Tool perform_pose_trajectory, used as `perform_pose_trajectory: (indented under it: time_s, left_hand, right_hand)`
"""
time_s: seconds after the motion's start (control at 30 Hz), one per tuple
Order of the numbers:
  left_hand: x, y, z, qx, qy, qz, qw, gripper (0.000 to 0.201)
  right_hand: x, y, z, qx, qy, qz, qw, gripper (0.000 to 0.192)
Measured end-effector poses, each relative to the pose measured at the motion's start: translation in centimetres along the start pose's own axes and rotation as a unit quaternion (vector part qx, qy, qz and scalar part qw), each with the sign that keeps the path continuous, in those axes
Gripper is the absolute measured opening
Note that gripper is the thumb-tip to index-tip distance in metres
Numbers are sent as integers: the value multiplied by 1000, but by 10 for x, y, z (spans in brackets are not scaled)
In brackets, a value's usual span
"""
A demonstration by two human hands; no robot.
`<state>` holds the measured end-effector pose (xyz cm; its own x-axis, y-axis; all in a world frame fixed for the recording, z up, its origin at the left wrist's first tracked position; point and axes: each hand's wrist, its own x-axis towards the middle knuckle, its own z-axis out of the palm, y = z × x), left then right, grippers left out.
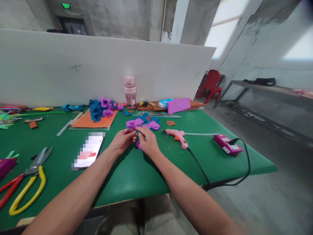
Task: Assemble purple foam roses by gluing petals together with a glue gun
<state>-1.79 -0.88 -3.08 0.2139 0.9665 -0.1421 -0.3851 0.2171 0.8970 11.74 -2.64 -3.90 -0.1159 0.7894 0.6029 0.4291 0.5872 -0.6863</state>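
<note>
Near the middle of the table, my left hand and my right hand meet at the fingertips. Both are closed in a pinch, and what sits between the fingers is too small to make out. Purple petal pieces show right behind the fingertips; I cannot tell whether they are gripped or just lie there. Another purple piece is partly hidden by my right hand. More purple petals and blue pieces lie just beyond. To the right rests a pink glue gun with a clear glue stick in its back.
Blue and purple flowers sit on an orange sheet. A phone and pliers-like shears are at left. Behind stand a pink bottle and white board. The glue gun's black cord passes a purple box.
</note>
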Motion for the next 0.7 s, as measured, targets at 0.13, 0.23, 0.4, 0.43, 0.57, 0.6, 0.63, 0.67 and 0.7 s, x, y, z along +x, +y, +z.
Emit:
perform_pose_trajectory:
  time_s: [0.13, 0.23, 0.4, 0.43, 0.57, 0.6, 0.63, 0.67, 0.7]
  left_hand:
    - [1, -2, -1, 7, 4, 15, 1000, 26]
    - [1, -2, -1, 18, 17, 22, 999, 28]
    - [-1, -1, 2, 50, 5, 20, 999, 29]
    - [-1, -1, 3, 56, -4, 21, 998, 29]
    - [-3, -2, 4, 85, -32, 36, 995, 35]
    - [-3, -1, 4, 95, -33, 44, 994, 36]
    - [-3, -1, 5, 104, -33, 54, 993, 36]
    - [-3, 0, 5, 111, -33, 63, 991, 35]
    - [-4, 0, 5, 116, -33, 71, 990, 34]
  right_hand:
    - [-3, -9, 0, -87, -29, -34, 995, 39]
    - [-2, -8, 3, -35, -4, 8, 999, 34]
    - [4, 6, 6, 144, 19, 157, 977, 24]
    - [5, 9, 6, 169, 11, 172, 970, 26]
    - [7, 12, 5, 242, 5, 196, 950, 23]
    - [7, 12, 5, 256, 8, 201, 945, 22]
    - [7, 11, 4, 268, 8, 207, 941, 22]
    - [7, 11, 4, 280, 5, 211, 937, 23]
    - [7, 11, 3, 290, -2, 213, 933, 24]
